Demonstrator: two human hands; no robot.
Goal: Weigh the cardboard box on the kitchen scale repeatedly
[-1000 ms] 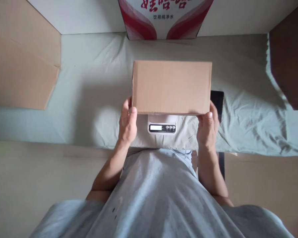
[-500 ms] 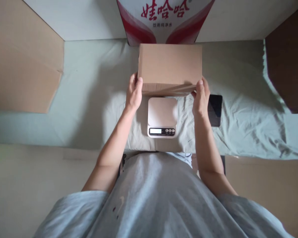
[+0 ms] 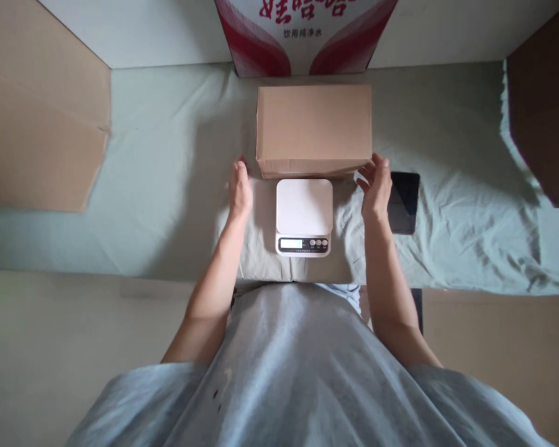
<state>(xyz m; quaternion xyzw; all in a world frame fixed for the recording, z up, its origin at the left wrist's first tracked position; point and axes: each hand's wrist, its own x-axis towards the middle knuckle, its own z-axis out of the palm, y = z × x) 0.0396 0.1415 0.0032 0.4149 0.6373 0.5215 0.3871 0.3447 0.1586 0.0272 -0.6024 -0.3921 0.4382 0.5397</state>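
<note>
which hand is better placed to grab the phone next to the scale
Right. The right hand is open beside the black phone, almost touching it. The left hand lies across the white scale, far side.

A red and white box (image 3: 307,31) with writing stands at the far edge of the green sheet (image 3: 168,155). A dark phone (image 3: 404,202) lies flat on the sheet. Big brown cardboard pieces lean at the far left corner (image 3: 37,124) and the far right corner (image 3: 545,118).
</note>
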